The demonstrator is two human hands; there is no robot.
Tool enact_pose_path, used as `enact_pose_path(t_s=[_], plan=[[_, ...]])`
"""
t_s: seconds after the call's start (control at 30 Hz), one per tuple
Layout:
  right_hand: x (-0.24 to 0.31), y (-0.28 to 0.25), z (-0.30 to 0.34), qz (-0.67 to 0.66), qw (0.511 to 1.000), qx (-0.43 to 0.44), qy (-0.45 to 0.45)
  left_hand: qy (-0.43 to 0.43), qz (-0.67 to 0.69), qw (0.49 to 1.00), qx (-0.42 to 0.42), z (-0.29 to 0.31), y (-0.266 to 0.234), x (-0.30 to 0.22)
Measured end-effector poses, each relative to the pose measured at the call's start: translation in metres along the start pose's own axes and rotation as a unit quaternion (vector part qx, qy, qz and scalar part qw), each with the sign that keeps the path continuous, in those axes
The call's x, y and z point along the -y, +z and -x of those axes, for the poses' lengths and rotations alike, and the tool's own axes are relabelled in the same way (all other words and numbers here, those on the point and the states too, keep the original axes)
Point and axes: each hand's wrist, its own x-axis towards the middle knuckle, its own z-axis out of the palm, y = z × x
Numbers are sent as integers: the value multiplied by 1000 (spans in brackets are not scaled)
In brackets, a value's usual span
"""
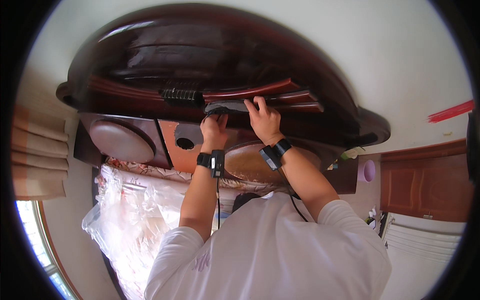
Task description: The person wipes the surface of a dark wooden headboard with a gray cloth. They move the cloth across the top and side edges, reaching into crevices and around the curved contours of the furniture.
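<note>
Both my hands are raised to a big, glossy dark-red wooden headboard. Between them lies a flat dark grey piece with a rounded end and black strands; its exact kind cannot be made out. My left hand has its fingers pinched together on the black strands at the lower edge. At the other end, my right hand grips the grey piece with bent fingers. Just left of it, a black springlike coil sits against the headboard's red curved trim. Black straps with small boxes circle both wrists.
Below the trim are a padded oval panel, a worn brown panel with a round hole and a peeling tan oval. Clear plastic sheeting covers the bed. A curtain hangs left; a purple bin is right.
</note>
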Motion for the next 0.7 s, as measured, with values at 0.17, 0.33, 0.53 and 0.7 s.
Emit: enact_pose_path(t_s=[0.17,0.33,0.53,0.7], plan=[[-2,-8,9,-25,999,30,2,-105,33,992,61,18,4,-8],[-4,-36,14,-36,981,170,-90,-32,-85,996,-4,23,3,-18],[-41,-106,13,3,892,385,-237,427,-638,592,244,49,-6,-115],[-35,-179,-4,65,830,467,-297,340,-862,94,363,127,12,-186]])
